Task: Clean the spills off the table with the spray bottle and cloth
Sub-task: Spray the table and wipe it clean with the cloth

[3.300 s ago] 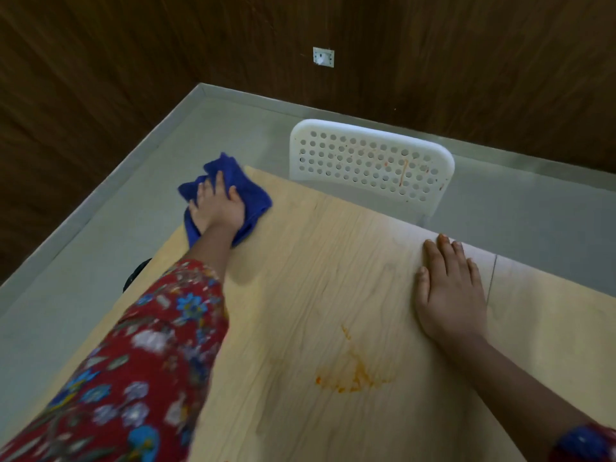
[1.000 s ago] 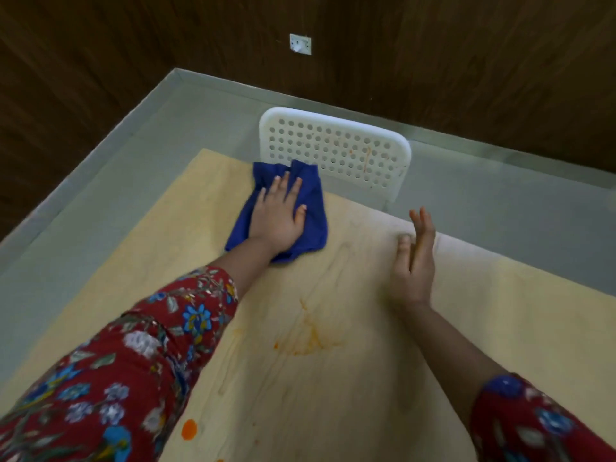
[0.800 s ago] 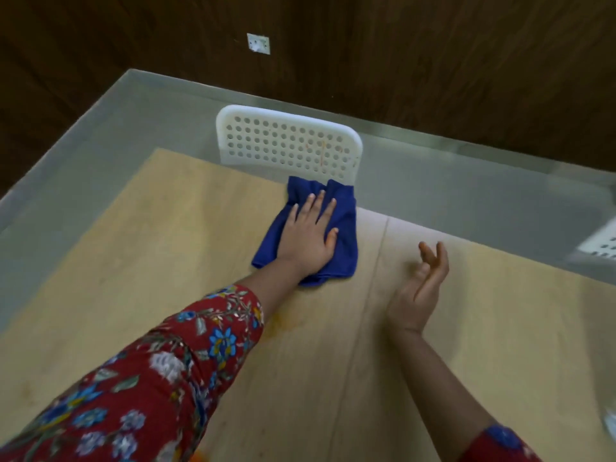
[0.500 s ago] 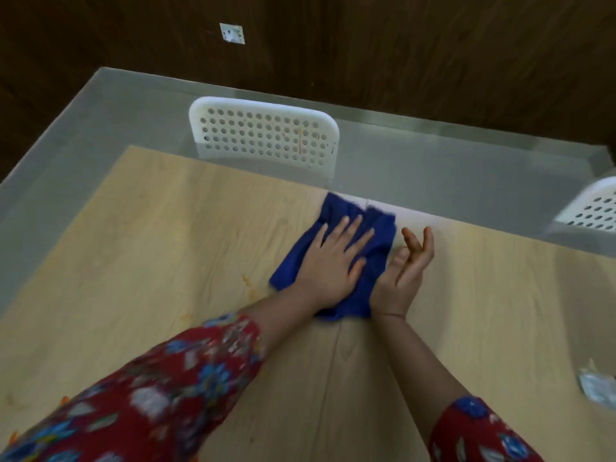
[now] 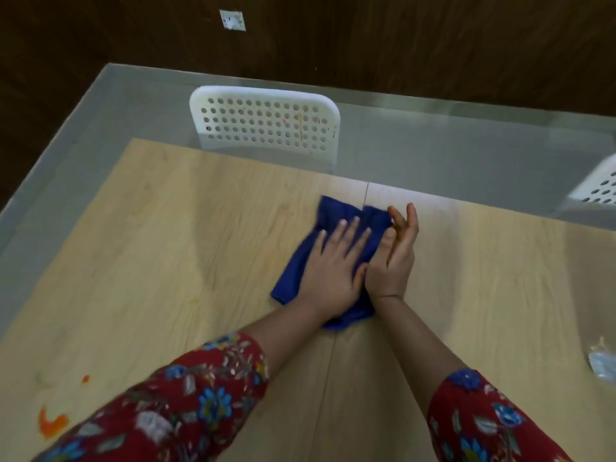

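Observation:
A blue cloth (image 5: pixel 336 216) lies on the light wooden table (image 5: pixel 166 248), near its far edge and over the seam between two boards. My left hand (image 5: pixel 333 265) presses flat on the cloth with fingers spread. My right hand (image 5: pixel 395 255) stands on its edge against the cloth's right side, fingers straight and pointing away, with orange smears on them. Orange spill marks (image 5: pixel 51 425) sit at the near left of the table, and a fainter yellow trace (image 5: pixel 195 300) lies further in. No spray bottle is in view.
A white perforated chair (image 5: pixel 266 123) stands behind the table's far edge, with a second one (image 5: pixel 600 185) at the right edge of the view. A crumpled clear plastic piece (image 5: pixel 603 363) lies at the table's right. Grey floor and dark wood walls surround.
My left hand has slid the cloth rightward along the far side of the table, from the left corner to the seam. My right hand lifted off the table, turned on edge and met the cloth.

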